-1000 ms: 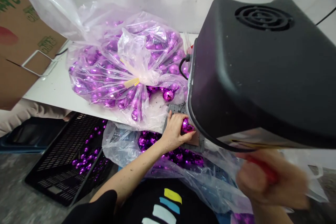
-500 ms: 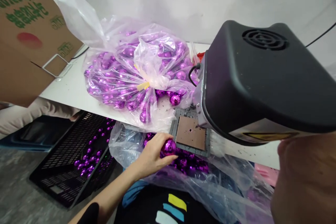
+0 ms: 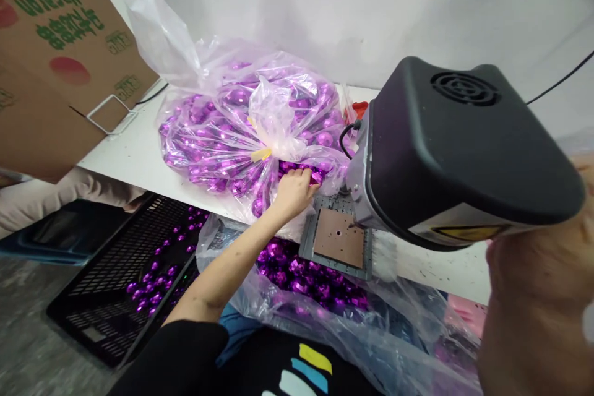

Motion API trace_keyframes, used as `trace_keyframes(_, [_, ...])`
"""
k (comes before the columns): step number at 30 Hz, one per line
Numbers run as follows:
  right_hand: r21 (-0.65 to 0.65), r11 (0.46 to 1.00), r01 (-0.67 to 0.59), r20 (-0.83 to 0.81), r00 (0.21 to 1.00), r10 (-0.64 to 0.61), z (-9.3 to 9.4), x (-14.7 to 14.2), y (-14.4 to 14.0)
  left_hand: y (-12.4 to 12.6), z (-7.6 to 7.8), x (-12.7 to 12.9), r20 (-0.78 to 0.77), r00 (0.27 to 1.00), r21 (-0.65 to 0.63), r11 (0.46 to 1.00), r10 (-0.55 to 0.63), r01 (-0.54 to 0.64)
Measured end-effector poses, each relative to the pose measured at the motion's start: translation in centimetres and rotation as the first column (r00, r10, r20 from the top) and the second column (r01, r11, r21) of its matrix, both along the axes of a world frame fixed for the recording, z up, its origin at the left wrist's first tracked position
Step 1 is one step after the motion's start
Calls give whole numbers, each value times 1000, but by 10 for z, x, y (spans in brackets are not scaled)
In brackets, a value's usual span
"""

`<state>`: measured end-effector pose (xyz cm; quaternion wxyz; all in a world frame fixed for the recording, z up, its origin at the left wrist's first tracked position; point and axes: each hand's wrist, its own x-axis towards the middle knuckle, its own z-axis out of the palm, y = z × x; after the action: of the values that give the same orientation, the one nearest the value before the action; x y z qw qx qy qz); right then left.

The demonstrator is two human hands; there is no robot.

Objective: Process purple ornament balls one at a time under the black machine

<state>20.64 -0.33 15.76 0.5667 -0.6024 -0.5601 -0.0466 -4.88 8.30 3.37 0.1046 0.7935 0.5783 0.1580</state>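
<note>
My left hand (image 3: pixel 296 192) is at the mouth of a clear plastic bag (image 3: pixel 273 130) of shiny purple faceted balls on the table. Its fingers are bent over the balls, and one purple ball (image 3: pixel 316 177) shows between fingers and thumb. Large and close at the right edge is my right hand or forearm (image 3: pixel 533 322), beside a black machine head (image 3: pixel 468 148); its fingers cannot be made out. Below that head lies a brown square plate (image 3: pixel 340 237) with a small hole, on a grey base (image 3: pixel 307 241). An open bag of purple balls (image 3: pixel 297 278) lies over my lap.
A printed cardboard box (image 3: pixel 60 86) stands at the left. Below it, a black plastic crate (image 3: pixel 88 297) holds purple balls, and another person's leg (image 3: pixel 65 198) shows behind. A red item (image 3: pixel 359 109) and a cable (image 3: pixel 343 139) are near the machine.
My left hand has moved up and away, from over the lap bag to the mouth of the table bag. The purple ball it held over the lap is no longer seen there.
</note>
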Motion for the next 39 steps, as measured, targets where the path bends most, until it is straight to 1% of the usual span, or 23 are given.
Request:
trace_keyframes(2, [9, 998, -63, -43, 997, 63, 2, 2, 6, 20, -11, 12, -15, 999, -62, 997, 38, -39])
trace_keyframes(4, [32, 995, -99, -58, 993, 101, 3, 2, 10, 28, -19, 15, 54, 997, -102, 993, 57, -51])
trace_keyframes(6, [37, 994, -102, -62, 993, 104, 3, 2, 12, 26, -20, 7, 258, 962, -126, 990, 90, -59])
trace_keyframes(7, [44, 994, -101, -63, 993, 103, 3, 1, 13, 23, -17, 1, 413, 903, -152, 987, 116, -57])
trace_keyframes(8, [48, 993, -104, -64, 992, 107, 4, 0, 13, 18, -13, -7, 580, 801, -197, 980, 146, -36])
trace_keyframes(9, [51, 993, -109, -62, 992, 112, 4, -1, 13, 12, -7, -16, 727, 661, -258, 966, 184, 15])
trace_keyframes(10, [54, 992, -113, -58, 992, 116, 4, -3, 13, 5, 0, -24, 835, 498, -325, 940, 235, 102])
trace_keyframes(11, [54, 992, -118, -57, 991, 121, 4, -4, 13, -3, 6, -32, 892, 338, -383, 899, 300, 212])
trace_keyframes(12, [54, 992, -114, -56, 992, 117, 4, -5, 13, -12, 11, -39, 907, 203, -419, 848, 370, 325])
trace_keyframes(13, [51, 993, -104, -55, 993, 107, 4, -6, 13, -21, 16, -44, 894, 104, -435, 794, 435, 424])
trace_keyframes(14, [52, 994, -94, -55, 994, 97, 4, -6, 14, -31, 18, -47, 871, 39, -441, 743, 490, 503])
trace_keyframes(15, [53, 995, -90, -59, 994, 93, 3, -6, 14, -41, 19, -48, 842, -6, -443, 699, 539, 562])
trace_keyframes(18, [62, 995, -82, -60, 994, 86, 2, -8, 14, -65, 13, -44, 756, -62, -450, 586, 652, 674])
trace_keyframes(20, [66, 994, -90, -71, 993, 95, 4, -10, 13, -75, 6, -37, 728, -56, -454, 542, 683, 707])
trace_keyframes(21, [66, 993, -99, -85, 991, 104, 5, -11, 12, -78, 3, -33, 731, -41, -459, 536, 681, 708])
trace_keyframes(23, [67, 989, -131, -128, 982, 138, 9, -14, 11, -84, -3, -25, 763, 21, -490, 557, 646, 670])
trace_keyframes(24, [70, 987, -143, -145, 978, 152, 10, -15, 10, -86, -6, -21, 788, 72, -512, 586, 612, 628])
trace_keyframes(26, [66, 987, -149, -150, 976, 158, 13, -17, 9, -89, -11, -13, 836, 220, -537, 672, 502, 510])
trace_keyframes(28, [60, 987, -148, -138, 978, 155, 15, -18, 9, -92, -17, -6, 859, 376, -491, 766, 347, 415])
trace_keyframes(30, [64, 987, -147, -131, 979, 154, 16, -19, 8, -93, -23, 0, 848, 496, -407, 830, 187, 383])
trace_keyframes(33, [70, 987, -146, -139, 978, 155, 16, -19, 8, -92, -30, 7, 785, 618, -317, 875, 26, 366])
trace_keyframes(36, [55, 988, -142, -147, 978, 149, 16, -19, 9, -90, -33, 14, 690, 719, -236, 914, -81, 330])
trace_keyframes(39, [60, 989, -137, -144, 979, 145, 15, -18, 10, -90, -33, 20, 580, 797, -132, 947, -166, 293])
